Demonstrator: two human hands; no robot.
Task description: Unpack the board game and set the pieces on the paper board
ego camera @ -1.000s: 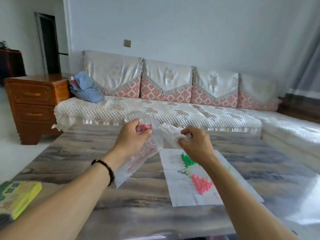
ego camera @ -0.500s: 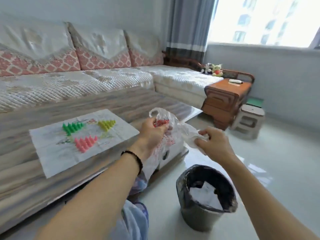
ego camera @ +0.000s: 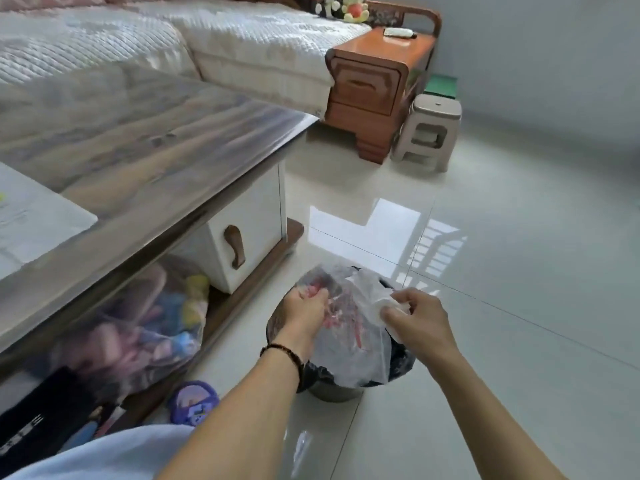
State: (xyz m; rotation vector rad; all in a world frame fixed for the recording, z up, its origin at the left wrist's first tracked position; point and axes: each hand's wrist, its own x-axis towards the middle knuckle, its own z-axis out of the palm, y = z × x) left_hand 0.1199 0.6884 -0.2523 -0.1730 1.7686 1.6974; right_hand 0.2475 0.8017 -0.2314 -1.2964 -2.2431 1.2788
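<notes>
**A:** Holding the crinkly clear plastic bag [ego camera: 349, 341] over the black-lined round waste bin [ego camera: 401, 358], are they? Where are the pieces?

**B:** Some small red plastic game pieces [ego camera: 313, 292] show at the left hand [ego camera: 306, 311], whose fingers are curled round them through or inside the film; I cannot tell which. The right hand [ego camera: 414, 322] pinches a crumpled white fold of the bag's upper edge. Both hands are clenched on something, neither is loose.

**A:** And the white paper board [ego camera: 31, 223]?

**B:** Only its corner shows, flat on the glossy marbled coffee table [ego camera: 166, 133], well apart from the bag, up and to the left.

**A:** How should this step go?

**B:** I'd judge the wrapping is meant for the bin and the red pieces are not. Keep the left fist closed on the pieces, pull the film away with the right, and let go only of plastic. Anything dropped here lands in the bin.

**A:** Which way does the bag lie?

**B:** Its long axis runs roughly up and down, gathered top between the hands, loose bottom hanging into the bin's mouth
</notes>
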